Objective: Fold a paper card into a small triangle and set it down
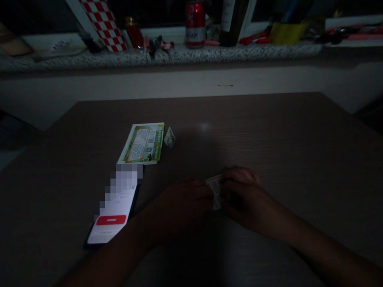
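Observation:
A small folded piece of printed paper (214, 187) lies between my two hands, low over the wooden table. Its print is light with coloured marks, too dim to read. My left hand (187, 203) has its fingers closed on the left edge of the paper. At the right edge, my right hand (247, 195) is curled, with thumb and fingers pinching it. Both hands hide part of the paper, and deep shadow blurs the fingertips. Beyond my left hand stands a small folded paper shape (169, 137), pointed at the top, beside a stack of green printed leaflets (140, 144).
A lit phone (115, 211) lies left of my left forearm, touching or close to the leaflets. Across the back, a granite sill (167, 54) bears a red can (195, 24), a dark bottle (233, 24), a red-and-white checked container (103, 24) and other small items.

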`<state>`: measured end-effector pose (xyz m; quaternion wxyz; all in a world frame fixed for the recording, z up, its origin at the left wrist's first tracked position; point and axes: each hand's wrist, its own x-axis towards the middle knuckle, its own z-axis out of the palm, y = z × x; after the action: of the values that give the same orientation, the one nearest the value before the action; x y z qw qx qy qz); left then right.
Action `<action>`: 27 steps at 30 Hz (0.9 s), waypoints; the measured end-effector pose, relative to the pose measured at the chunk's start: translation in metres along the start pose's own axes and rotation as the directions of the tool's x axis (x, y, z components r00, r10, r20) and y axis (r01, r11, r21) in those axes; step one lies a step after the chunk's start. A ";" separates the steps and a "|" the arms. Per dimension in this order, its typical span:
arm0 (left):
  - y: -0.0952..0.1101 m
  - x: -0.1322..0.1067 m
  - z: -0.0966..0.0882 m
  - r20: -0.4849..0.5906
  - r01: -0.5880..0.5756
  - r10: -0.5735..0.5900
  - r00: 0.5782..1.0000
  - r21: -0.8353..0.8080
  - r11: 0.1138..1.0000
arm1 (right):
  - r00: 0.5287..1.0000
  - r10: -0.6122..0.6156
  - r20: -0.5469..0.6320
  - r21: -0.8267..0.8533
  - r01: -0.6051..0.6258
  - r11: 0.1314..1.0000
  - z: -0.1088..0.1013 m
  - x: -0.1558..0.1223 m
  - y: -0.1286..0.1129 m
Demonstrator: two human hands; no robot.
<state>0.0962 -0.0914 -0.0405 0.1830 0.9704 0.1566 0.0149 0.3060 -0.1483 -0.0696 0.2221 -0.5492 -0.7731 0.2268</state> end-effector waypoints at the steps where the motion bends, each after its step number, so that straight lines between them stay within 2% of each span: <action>1: 0.000 0.000 0.000 -0.008 -0.002 0.002 1.000 -0.001 1.000 | 1.000 -0.001 0.008 -0.010 0.001 1.000 0.000 -0.001 -0.001; 6: -0.001 0.002 0.000 -0.064 0.001 -0.002 0.998 -0.006 1.000 | 1.000 -0.007 0.010 -0.050 0.008 0.999 0.001 -0.002 -0.005; 10: -0.004 0.005 -0.001 -0.119 0.073 -0.088 0.989 -0.119 0.990 | 1.000 -0.021 -0.009 -0.065 0.020 0.998 0.001 -0.002 -0.005; 17: -0.013 0.009 0.006 -0.132 0.189 -0.223 0.966 -0.232 0.954 | 1.000 0.006 -0.003 -0.091 -0.006 0.996 0.002 -0.002 -0.004; 20: -0.011 0.012 0.009 -0.118 0.287 -0.316 0.941 -0.212 0.934 | 1.000 0.002 -0.018 -0.090 -0.004 0.996 0.002 -0.002 -0.004; 23: -0.004 0.016 0.010 -0.113 0.412 -0.428 0.896 -0.144 0.900 | 1.000 -0.005 -0.024 -0.088 0.003 0.996 0.002 -0.002 -0.004; 27: 0.000 0.021 0.012 -0.129 0.459 -0.471 0.873 -0.115 0.881 | 1.000 -0.009 -0.024 -0.087 0.007 0.996 0.002 -0.002 -0.004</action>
<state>0.1169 -0.0895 -0.0526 0.2076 0.8921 0.3981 0.0510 0.3022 -0.1521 -0.0690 0.2083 -0.5579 -0.7816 0.1855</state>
